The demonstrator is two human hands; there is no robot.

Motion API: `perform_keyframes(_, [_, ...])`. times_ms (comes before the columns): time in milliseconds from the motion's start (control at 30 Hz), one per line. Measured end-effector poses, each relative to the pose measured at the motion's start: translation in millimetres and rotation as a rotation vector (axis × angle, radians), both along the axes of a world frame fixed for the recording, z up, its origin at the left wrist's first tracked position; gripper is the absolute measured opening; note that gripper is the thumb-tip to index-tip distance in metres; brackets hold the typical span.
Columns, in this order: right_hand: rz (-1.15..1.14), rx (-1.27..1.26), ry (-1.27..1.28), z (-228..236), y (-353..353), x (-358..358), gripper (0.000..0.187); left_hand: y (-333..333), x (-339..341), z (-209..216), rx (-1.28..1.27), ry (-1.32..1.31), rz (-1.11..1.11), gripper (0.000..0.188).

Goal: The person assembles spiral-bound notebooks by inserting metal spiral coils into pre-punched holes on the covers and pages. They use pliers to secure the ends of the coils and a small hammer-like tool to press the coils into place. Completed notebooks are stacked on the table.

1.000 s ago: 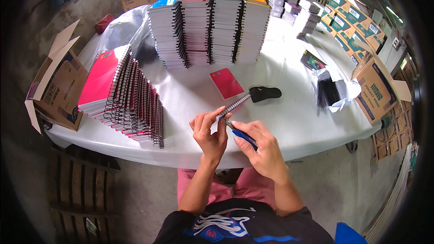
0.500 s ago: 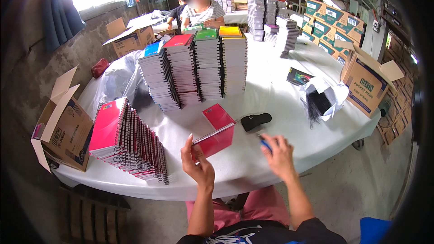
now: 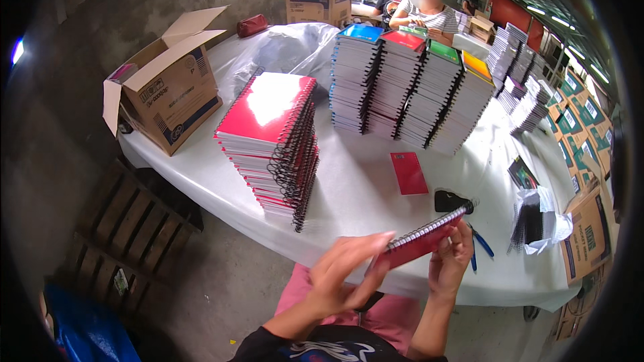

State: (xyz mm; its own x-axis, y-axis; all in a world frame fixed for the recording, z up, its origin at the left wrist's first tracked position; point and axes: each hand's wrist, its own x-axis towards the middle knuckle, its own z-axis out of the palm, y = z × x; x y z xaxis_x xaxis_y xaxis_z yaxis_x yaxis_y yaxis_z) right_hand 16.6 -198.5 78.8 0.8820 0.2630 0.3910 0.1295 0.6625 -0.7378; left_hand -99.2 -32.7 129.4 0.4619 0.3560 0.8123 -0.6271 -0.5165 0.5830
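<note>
A red spiral notebook (image 3: pixel 422 245) is held tilted above the table's near edge, its coil side up. My right hand (image 3: pixel 451 258) grips its right end between thumb and fingers. My left hand (image 3: pixel 342 275) is at the other end, fingers stretched and apart, slightly blurred, overlapping the notebook's corner. Blue-handled pliers (image 3: pixel 481 248) lie on the table just right of my right hand. Beyond the notebook is a black pouch-like object (image 3: pixel 451 201), partly hidden by the coil. A loose red cover (image 3: pixel 409 174) lies flat farther back.
A stack of red spiral notebooks (image 3: pixel 268 141) stands left of my hands. Several tall notebook stacks (image 3: pixel 402 87) are behind. An open carton (image 3: pixel 171 94) sits far left; black coils in white wrapping (image 3: pixel 533 221) lie right. A person (image 3: pixel 426 10) works across the table.
The view has swung left. My right hand has let go of the pliers, now on the table, and holds the notebook. My left hand's fingers have spread at its left end.
</note>
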Motion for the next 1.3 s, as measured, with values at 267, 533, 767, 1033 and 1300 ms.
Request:
perform_keyframes(267, [0.298,0.042,-0.190,160,128,50,0.034,107,-30,47,-0.144,-0.349,0.689,0.069])
perform_keyframes(533, [0.290,-0.761,-0.913,196,263,91,0.022,163,9,56,-0.260,-0.151,0.182,0.072])
perform_keyframes(767, [0.289,-0.410,-0.476,151,296,73,0.048,172,22,54,-0.184,-0.211,0.224,0.077])
perform_keyframes(1033, [0.177,-0.314,-0.416,125,307,82,0.048,179,21,46,-0.088,-0.159,0.406,0.093])
perform_keyframes(1300, [-0.279,-1.704,-0.197,-16,86,243,0.048,114,-41,38,-0.087,-0.716,0.646,0.058])
